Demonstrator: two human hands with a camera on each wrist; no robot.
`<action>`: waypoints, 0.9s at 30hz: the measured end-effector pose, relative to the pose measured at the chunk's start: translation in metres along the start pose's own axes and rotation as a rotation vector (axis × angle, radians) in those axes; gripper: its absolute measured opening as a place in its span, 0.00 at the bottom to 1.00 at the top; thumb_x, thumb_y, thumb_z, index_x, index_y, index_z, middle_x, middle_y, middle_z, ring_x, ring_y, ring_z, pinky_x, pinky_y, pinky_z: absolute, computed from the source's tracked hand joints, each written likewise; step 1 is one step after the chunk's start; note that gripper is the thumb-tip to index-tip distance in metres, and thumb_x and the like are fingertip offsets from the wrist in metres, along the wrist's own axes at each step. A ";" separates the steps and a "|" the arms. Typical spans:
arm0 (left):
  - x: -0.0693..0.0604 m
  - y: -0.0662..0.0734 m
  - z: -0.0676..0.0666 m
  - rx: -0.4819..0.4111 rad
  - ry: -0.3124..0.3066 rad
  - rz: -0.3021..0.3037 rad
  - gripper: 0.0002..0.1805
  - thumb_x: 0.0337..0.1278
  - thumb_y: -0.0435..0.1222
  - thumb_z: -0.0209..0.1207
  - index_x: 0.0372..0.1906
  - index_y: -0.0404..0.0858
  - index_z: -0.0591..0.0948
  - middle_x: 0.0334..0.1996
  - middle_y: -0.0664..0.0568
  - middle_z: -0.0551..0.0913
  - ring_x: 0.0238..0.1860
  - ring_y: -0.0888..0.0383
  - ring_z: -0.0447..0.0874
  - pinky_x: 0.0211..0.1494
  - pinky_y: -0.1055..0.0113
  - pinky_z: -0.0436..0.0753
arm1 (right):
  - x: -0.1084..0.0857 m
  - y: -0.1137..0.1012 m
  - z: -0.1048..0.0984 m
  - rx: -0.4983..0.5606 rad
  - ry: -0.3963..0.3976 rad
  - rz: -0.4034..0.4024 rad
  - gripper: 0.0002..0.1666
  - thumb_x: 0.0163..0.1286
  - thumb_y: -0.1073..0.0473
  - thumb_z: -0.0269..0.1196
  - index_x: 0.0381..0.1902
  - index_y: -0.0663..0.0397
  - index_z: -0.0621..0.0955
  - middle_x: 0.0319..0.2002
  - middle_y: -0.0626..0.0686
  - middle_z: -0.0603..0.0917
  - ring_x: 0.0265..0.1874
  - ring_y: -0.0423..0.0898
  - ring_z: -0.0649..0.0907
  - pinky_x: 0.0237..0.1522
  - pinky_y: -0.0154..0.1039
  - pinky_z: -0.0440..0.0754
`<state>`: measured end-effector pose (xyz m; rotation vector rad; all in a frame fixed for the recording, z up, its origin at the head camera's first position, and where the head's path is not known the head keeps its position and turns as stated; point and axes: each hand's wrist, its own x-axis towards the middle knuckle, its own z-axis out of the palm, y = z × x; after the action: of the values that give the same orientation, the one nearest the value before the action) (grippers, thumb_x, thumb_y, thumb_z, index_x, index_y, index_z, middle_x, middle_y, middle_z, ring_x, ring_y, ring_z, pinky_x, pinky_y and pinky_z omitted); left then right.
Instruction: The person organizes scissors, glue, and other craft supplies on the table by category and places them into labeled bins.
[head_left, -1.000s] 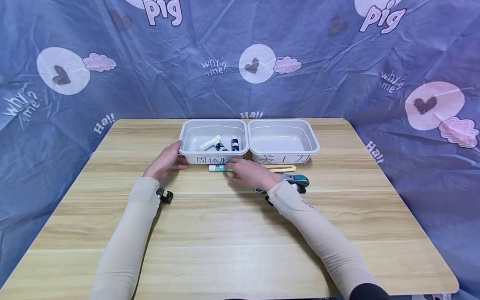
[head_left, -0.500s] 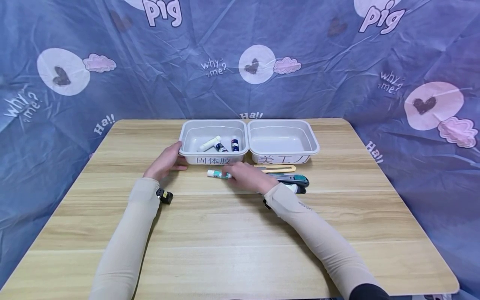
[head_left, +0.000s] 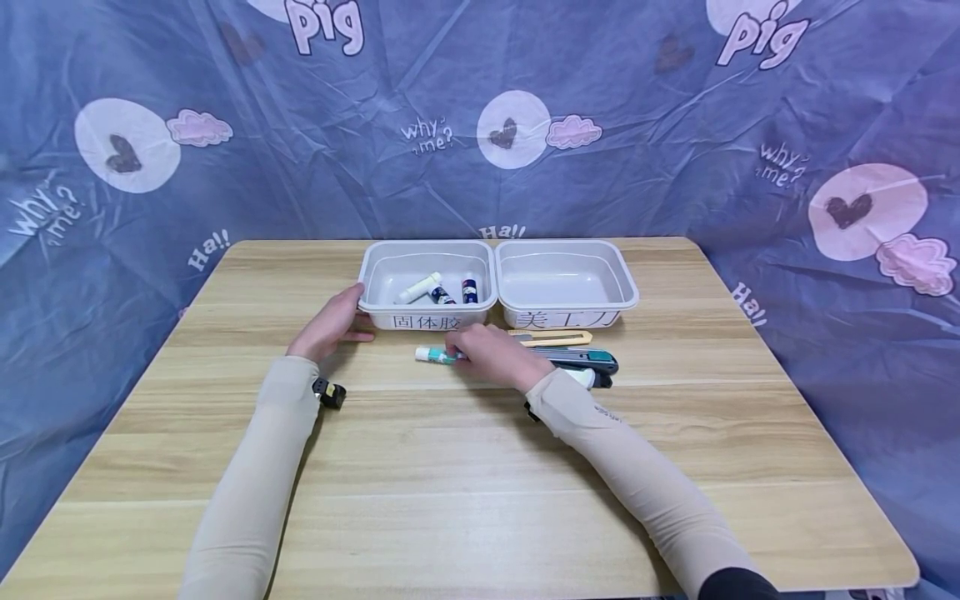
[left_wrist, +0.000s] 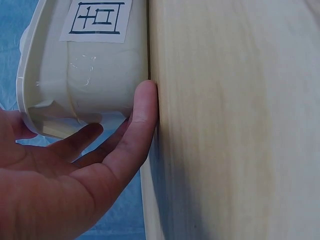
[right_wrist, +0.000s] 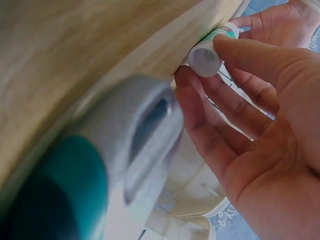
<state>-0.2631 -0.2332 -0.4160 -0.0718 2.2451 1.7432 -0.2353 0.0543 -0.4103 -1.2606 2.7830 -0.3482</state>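
My right hand (head_left: 495, 354) pinches a white and green glue stick (head_left: 429, 354) low over the table, in front of the left bin (head_left: 381, 317). In the right wrist view the thumb lies on the glue stick (right_wrist: 205, 59), with fingers beneath it. Its round white end faces the camera. My left hand (head_left: 328, 323) touches the left end of that white plastic bin; in the left wrist view its fingers lie fairly straight against the bin wall (left_wrist: 95, 80). Inside the bin are one white glue stick (head_left: 418, 287) and two dark blue ones (head_left: 469, 290).
A second white bin (head_left: 628, 293), labelled too, stands right of the first. Before it lie a yellow utility knife (head_left: 557, 338), a grey and teal utility knife (head_left: 596, 359) and a white and black item (head_left: 588, 378), partly hidden by my right hand.
My right hand has drawn the glue stick a little toward me, away from the left bin. The left hand stays at the bin's end.
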 end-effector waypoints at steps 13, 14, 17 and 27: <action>-0.001 0.001 0.000 0.012 -0.005 -0.004 0.37 0.82 0.55 0.27 0.77 0.31 0.58 0.59 0.35 0.70 0.54 0.49 0.76 0.62 0.52 0.84 | -0.002 0.001 -0.001 0.024 0.050 -0.012 0.12 0.67 0.67 0.69 0.46 0.46 0.86 0.45 0.49 0.87 0.44 0.46 0.86 0.44 0.40 0.88; -0.001 0.001 0.000 0.010 -0.006 -0.005 0.37 0.82 0.55 0.26 0.77 0.31 0.58 0.59 0.35 0.70 0.54 0.48 0.76 0.62 0.51 0.84 | -0.002 0.001 -0.001 0.031 0.054 -0.010 0.13 0.67 0.67 0.69 0.47 0.46 0.86 0.46 0.49 0.87 0.45 0.46 0.86 0.44 0.39 0.88; -0.002 0.001 0.001 -0.001 -0.009 -0.008 0.37 0.82 0.55 0.26 0.78 0.32 0.57 0.60 0.34 0.70 0.56 0.47 0.75 0.64 0.50 0.83 | -0.002 0.002 -0.002 0.043 0.072 -0.008 0.15 0.67 0.67 0.70 0.49 0.45 0.86 0.48 0.48 0.88 0.46 0.46 0.87 0.46 0.39 0.88; -0.001 0.001 0.001 -0.006 -0.006 -0.004 0.37 0.82 0.55 0.27 0.77 0.32 0.57 0.58 0.36 0.71 0.53 0.50 0.76 0.62 0.51 0.84 | -0.002 0.005 -0.007 0.059 0.111 -0.017 0.16 0.69 0.66 0.69 0.52 0.45 0.86 0.51 0.46 0.87 0.47 0.44 0.87 0.47 0.39 0.88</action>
<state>-0.2617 -0.2322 -0.4151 -0.0720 2.2345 1.7459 -0.2388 0.0609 -0.4044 -1.2909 2.8311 -0.5125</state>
